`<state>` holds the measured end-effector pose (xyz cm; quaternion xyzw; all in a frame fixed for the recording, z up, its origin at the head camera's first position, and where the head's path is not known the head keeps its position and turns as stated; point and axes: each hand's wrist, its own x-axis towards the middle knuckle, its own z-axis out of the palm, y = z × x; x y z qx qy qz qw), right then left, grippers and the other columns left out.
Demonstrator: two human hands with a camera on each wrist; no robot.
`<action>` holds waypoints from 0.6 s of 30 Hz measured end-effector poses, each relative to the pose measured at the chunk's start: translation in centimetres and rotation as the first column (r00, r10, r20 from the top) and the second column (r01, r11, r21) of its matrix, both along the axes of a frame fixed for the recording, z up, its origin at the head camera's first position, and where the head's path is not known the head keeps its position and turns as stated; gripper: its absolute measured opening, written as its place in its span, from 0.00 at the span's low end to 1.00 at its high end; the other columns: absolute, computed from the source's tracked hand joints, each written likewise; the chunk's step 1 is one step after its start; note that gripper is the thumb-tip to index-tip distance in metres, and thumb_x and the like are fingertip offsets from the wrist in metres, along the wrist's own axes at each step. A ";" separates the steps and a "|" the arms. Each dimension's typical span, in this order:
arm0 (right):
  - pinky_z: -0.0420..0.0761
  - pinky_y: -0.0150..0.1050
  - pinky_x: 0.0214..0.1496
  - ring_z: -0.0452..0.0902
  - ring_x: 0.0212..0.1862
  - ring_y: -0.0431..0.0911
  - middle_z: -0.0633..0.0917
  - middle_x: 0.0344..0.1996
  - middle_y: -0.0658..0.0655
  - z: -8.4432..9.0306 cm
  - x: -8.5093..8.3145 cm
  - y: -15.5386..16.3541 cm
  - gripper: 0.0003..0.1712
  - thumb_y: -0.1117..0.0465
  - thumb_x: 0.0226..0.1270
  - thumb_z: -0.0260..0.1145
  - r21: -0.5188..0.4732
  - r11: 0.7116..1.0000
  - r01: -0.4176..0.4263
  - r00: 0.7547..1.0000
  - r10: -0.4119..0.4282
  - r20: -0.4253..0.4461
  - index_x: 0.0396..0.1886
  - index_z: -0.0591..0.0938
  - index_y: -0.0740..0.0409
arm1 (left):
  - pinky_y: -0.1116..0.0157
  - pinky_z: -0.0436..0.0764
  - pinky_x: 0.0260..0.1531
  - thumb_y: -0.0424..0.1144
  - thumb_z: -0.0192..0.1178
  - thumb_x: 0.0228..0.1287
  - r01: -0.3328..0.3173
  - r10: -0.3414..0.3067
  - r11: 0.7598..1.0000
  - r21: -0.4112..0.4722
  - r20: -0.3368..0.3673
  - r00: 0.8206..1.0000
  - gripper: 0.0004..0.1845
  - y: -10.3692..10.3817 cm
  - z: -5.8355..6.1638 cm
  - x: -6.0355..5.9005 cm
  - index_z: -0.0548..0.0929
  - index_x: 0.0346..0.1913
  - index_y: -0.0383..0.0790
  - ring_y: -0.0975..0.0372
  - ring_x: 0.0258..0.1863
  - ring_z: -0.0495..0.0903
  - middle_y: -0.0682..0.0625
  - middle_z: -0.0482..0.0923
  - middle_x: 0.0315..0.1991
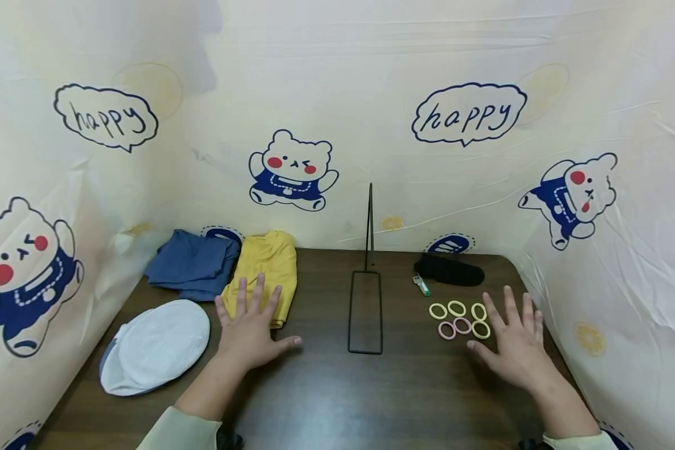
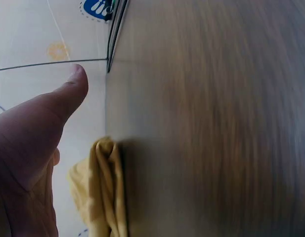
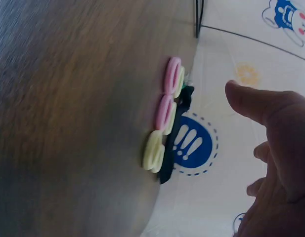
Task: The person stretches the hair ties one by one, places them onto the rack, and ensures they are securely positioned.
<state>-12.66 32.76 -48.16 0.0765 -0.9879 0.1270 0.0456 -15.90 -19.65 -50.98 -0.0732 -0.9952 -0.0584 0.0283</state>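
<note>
Both hands lie flat with spread fingers, holding nothing: left hand [image 1: 251,331] beside the yellow cloth [image 1: 265,272], right hand [image 1: 516,340] beside the hair rings [image 1: 460,319] near the table's [image 1: 337,387] right edge; any pickup best starts with a light pinch.

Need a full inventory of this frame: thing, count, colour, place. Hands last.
hair ties: 5, three pale yellow-green and two pink, clustered on the table just left of the right hand
black cloth item: 1, black, back right of the table
small item: 1, green and silver, between the black cloth item and the hair ties; too small to identify
wire stand: 1, black, table centre, upright rod at its far end
yellow garment: 1, yellow, back left, under the left fingertips
blue garment: 1, blue, left of the yellow one
white cap: 1, white, front left
table: 1, dark wood
left hand: flat, fingers spread
right hand: flat, fingers spread, beside the hair ties
</note>
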 end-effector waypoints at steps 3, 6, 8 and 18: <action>0.36 0.77 0.71 0.28 0.78 0.76 0.43 0.81 0.75 -0.3 -0.3 0.5 0.61 0.46 0.62 0.77 -0.042 0.999 -0.027 0.999 0.028 0.025 0.85 0.52 0.56 | 0.26 0.24 0.65 0.84 0.62 0.46 0.013 -0.014 1.000 0.022 0.028 1.000 0.65 1.2 -0.3 -0.3 0.57 0.84 0.54 0.40 0.81 0.24 0.44 0.32 0.85; 0.53 0.81 0.64 0.44 0.75 0.78 0.53 0.78 0.77 -0.6 -0.7 1.0 0.59 0.49 0.60 0.79 -0.041 0.999 -0.033 0.999 0.035 0.029 0.83 0.57 0.59 | 0.25 0.39 0.66 0.81 0.66 0.47 0.031 -0.034 0.998 0.057 0.055 0.998 0.63 2.5 -0.4 -0.6 0.60 0.83 0.54 0.40 0.82 0.34 0.45 0.36 0.85; 0.58 0.80 0.61 0.51 0.72 0.78 0.59 0.75 0.78 -0.8 -0.9 1.3 0.56 0.51 0.58 0.80 -0.039 0.999 -0.036 0.999 0.037 0.033 0.81 0.61 0.62 | 0.25 0.46 0.65 0.79 0.67 0.48 0.046 -0.052 0.996 0.077 0.075 0.996 0.61 3.3 -0.4 -0.8 0.61 0.83 0.54 0.41 0.81 0.40 0.46 0.38 0.85; 0.67 0.71 0.62 0.67 0.64 0.76 0.77 0.62 0.77 -1.8 -2.2 2.0 0.41 0.56 0.58 0.80 -0.075 0.997 -0.033 0.990 0.043 0.131 0.67 0.77 0.69 | 0.34 0.58 0.59 0.75 0.68 0.53 0.179 -0.200 0.971 0.161 0.126 0.972 0.55 7.2 -0.9 -2.0 0.62 0.82 0.59 0.43 0.76 0.54 0.48 0.46 0.84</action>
